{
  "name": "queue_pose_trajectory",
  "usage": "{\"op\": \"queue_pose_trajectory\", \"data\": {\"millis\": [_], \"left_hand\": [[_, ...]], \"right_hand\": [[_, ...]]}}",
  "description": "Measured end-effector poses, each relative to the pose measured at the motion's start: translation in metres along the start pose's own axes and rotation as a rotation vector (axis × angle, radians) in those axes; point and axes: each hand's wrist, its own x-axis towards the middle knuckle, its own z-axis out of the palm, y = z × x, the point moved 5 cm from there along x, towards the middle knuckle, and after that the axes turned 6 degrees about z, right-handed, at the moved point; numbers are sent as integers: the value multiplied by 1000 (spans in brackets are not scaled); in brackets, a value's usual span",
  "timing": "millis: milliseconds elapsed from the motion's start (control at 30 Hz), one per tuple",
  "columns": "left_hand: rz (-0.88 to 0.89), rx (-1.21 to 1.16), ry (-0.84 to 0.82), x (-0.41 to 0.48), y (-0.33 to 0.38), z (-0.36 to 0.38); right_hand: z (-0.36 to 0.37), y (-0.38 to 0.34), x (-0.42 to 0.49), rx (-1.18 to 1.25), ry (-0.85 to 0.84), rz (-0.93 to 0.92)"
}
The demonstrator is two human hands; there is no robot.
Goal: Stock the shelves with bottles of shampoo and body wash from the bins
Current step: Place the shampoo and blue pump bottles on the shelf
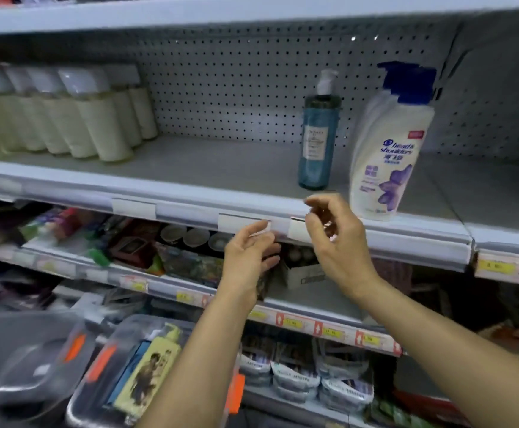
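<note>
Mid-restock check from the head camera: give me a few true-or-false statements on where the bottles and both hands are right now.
1. The teal pump bottle stands upright on the shelf, left of the white bottle. True.
2. The right hand grips the white bottle. False: it is apart from it, in front of the shelf edge.
3. A yellow bottle lies in a bin below. True.
4. The cream bottles fill the shelf's right end. False: they stand at its left end.
5. The left hand holds the teal pump bottle. False: it holds no bottle.
</note>
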Motion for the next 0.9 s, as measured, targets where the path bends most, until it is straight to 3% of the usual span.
{"op": "queue_pose_trajectory", "data": {"millis": [500,667,900], "left_hand": [[-333,116,379,4,-68,-261],[-525,172,396,12,-112,-319],[-659,362,432,33,-165,-385]], "right_hand": [[238,41,-105,98,-695,498],[304,76,-156,184,-724,960],[371,110,-218,225,-681,1381]]}}
